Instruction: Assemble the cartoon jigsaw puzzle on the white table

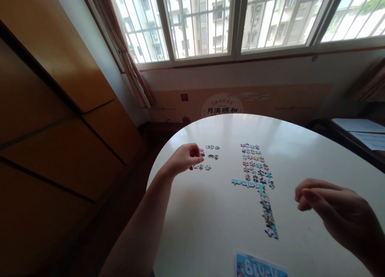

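My left hand (186,158) reaches over the far left of the white table, thumb and fingers curled together in a pinch just above a small group of loose jigsaw pieces (213,156). Whether a piece is between its fingertips cannot be made out. Over the right side of the table hovers my right hand (329,202), fingers folded against the thumb; anything inside them is hidden. Between the hands lie rows of loose jigsaw pieces (252,158). Below these, a joined strip of puzzle edge (245,183) meets another joined strip (267,212) running toward me, forming a corner.
A blue "Bluey" picture or box (260,267) lies at the near edge of the round white table (204,229). Wooden cabinets (60,148) stand at the left, a barred window behind. Papers (361,125) rest on a dark surface at the right.
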Available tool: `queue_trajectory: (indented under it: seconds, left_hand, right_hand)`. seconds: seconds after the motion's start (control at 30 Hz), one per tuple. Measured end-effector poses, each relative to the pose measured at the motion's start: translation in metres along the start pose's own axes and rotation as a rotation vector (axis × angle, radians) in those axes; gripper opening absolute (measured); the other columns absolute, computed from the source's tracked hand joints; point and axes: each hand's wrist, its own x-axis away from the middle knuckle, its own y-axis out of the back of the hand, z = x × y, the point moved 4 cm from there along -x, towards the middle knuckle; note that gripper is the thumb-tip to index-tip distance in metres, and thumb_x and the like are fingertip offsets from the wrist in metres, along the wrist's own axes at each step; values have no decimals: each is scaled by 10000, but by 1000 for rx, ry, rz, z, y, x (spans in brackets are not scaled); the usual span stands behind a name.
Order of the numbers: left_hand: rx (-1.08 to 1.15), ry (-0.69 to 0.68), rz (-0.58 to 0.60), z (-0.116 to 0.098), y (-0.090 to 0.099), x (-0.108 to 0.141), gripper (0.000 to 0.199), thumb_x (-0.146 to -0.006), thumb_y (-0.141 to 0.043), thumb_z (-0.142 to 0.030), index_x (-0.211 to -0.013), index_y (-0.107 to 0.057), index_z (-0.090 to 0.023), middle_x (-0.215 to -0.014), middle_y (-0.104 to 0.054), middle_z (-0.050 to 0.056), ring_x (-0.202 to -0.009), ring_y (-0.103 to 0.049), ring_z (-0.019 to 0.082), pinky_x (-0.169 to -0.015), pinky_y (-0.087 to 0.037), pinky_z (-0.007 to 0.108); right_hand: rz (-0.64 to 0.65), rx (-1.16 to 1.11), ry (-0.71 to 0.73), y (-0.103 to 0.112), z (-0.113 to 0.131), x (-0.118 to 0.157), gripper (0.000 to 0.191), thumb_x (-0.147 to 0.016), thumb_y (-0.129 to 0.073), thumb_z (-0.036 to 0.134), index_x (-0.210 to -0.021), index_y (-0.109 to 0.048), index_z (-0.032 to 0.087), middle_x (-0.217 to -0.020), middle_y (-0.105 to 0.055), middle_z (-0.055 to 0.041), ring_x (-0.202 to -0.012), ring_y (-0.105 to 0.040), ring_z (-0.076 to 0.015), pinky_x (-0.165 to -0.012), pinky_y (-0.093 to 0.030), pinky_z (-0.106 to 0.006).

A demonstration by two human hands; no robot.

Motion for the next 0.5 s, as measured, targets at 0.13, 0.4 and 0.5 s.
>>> queue_trajectory:
  seconds: [0.13,0.4,0.5]
  left_hand:
    - [326,-93,160,-31,-55,14,296,-730,-767,-282,-958,-613,-175,-769,-675,9,-591,-576,99,-472,-484,207]
    - [748,72,470,-48,-146,46,286,-752,-764,-307,-941,-615,-153,-795,-723,43,-552,-652,127,-435,-487,226]
    - [806,135,520,-44,-155,48,328,-760,-767,-349,-931,-553,-168,-804,-726,48,-579,-681,147,-442,-496,227]
  right_hand:
    - [46,-35,-35,-8,0,2,370,-947,-584,296,-599,-668,204,-673,-681,-45,-588,-672,-165,-506,-536,-229]
    - [169,-53,-50,-28,0,5,134,-917,-648,241,-800,-702,207,-765,-680,-37,-654,-663,-159,-579,-546,-243]
    - [190,-51,-31,-36,-3,9,83,-896,-682,198,-973,-706,216,-807,-680,-37,-656,-651,-146,-551,-537,-232]
